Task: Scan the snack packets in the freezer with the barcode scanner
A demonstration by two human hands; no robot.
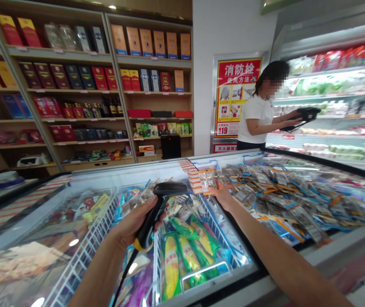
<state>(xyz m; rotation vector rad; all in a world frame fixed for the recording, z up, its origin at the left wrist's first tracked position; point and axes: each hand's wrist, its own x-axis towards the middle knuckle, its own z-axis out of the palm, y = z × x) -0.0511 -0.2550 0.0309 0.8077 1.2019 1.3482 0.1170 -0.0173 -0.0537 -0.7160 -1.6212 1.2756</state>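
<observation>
1. Above the open chest freezer, the left hand wraps firmly round the handle of a black-and-yellow barcode scanner, its cord hanging down.
2. Just right of the scanner head, the right hand pinches a small clear packet by its near edge — thumb and fingers close together.
3. Below, yellow-and-green corn-shaped packs lie in a white wire basket.
4. To the right — many flat packets in a heap.

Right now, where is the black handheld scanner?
In the head view, the scanner is in the left hand, just left of centre, up and left of the yellow-and-green packets.
</observation>
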